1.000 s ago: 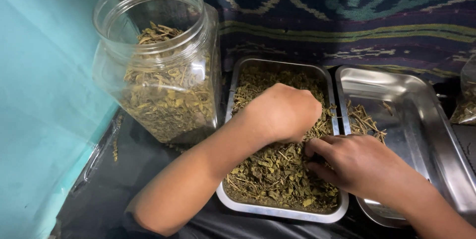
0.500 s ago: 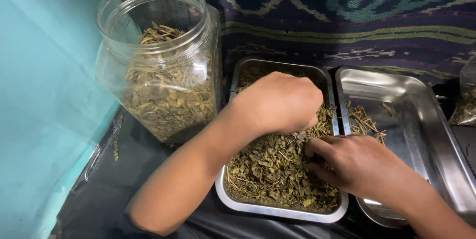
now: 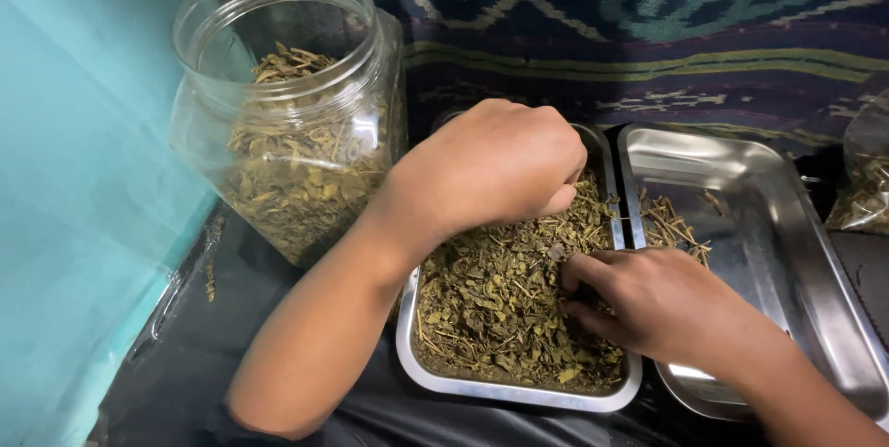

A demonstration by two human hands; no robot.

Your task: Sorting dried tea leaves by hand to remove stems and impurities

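I note a clear plastic jar [image 3: 292, 104], lid off and part-filled with dried leaves, standing at the left beside the teal wall [image 3: 83, 178]. A clear bag [image 3: 861, 174] of the same herb sits at the far right edge. My left hand [image 3: 495, 164] is curled into a loose fist above the steel tray [image 3: 519, 393] of dried leaves [image 3: 491, 303]; whether it holds any I cannot tell. My right hand [image 3: 648, 303] rests in the leaves, fingers [image 3: 579, 271] narrowly pinched into them. Beside it, a second steel tray [image 3: 759, 188] holds a few stems [image 3: 671, 220]. Since the earlier frame, the left hand has risen off the leaves.
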